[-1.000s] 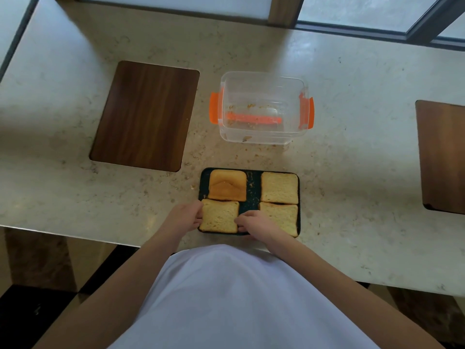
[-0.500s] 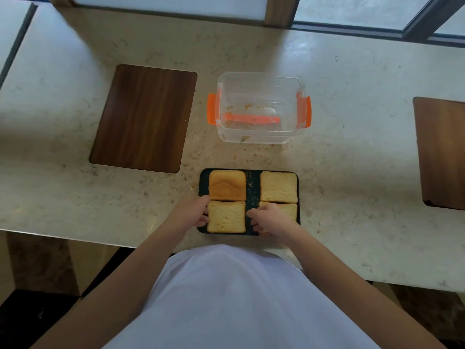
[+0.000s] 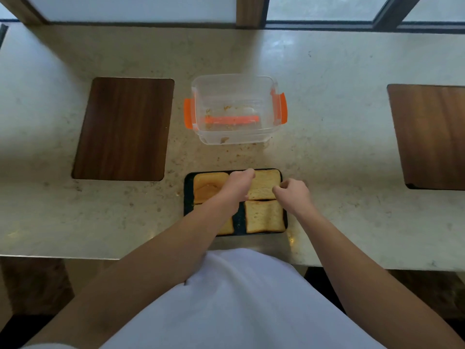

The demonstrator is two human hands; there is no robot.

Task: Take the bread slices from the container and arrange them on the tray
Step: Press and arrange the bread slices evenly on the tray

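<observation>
Four bread slices (image 3: 264,215) on dark tray (image 3: 188,197), lower centre of frame, laid two by two; lower-left slice (image 3: 227,227) mostly hidden under the left forearm

Clear container (image 3: 234,109) with orange clips above the tray, centre frame; only crumbs visible inside, no slices. Tray and container apart on pale stone table (image 3: 339,147). Dark wooden insets at left (image 3: 123,127) and right edge (image 3: 432,134), not in use

Left hand (image 3: 237,185) over the gap between the two upper slices, fingers curled, touching left edge of upper-right slice (image 3: 266,186). Right hand (image 3: 292,195) at the right edge of the same slice, fingers bent in a narrow pinch; actual grip versus nudge not discernible

Judged stage: transfer complete, final straightening only

Handling, judged: toasted slices light, fairly stiff, dry and crumbly; corners liable to break, surface sheds crumbs. Best taken at opposite side edges with fingertips, light pressure, slid flat rather than lifted by one corner
</observation>
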